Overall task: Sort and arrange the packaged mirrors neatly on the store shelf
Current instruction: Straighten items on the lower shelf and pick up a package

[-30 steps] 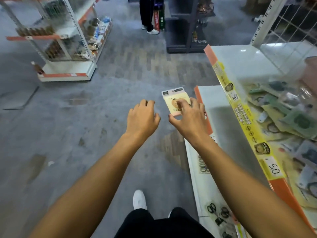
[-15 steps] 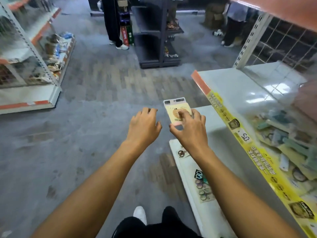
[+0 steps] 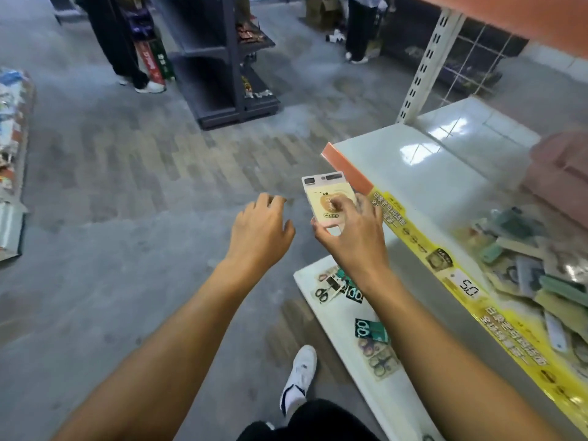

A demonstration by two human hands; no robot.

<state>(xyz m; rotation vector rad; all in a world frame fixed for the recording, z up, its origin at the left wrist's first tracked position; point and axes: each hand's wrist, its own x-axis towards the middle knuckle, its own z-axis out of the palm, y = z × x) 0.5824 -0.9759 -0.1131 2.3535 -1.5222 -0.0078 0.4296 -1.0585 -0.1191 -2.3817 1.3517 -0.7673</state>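
Note:
My right hand [image 3: 353,232] pinches a cream-yellow packaged mirror [image 3: 323,194] by its lower end and holds it upright in front of the white store shelf [image 3: 423,183]. Just left of it my left hand [image 3: 259,229] hovers with loosely curled fingers and holds nothing. A jumbled pile of packaged mirrors [image 3: 521,268] in green, yellow and grey lies on the shelf at the right, behind the yellow price strip [image 3: 445,272].
The lower white shelf [image 3: 334,316] carries several packs of scissors. A pink box [image 3: 563,173] sits at the back right of the shelf. A dark display rack [image 3: 222,58] and two standing people are across the grey floor. My white shoe [image 3: 300,374] is below.
The view has swung up and to the right, so more of the shelf top shows. Both hands keep their pose; the right one still holds the mirror pack, now closer to the shelf corner.

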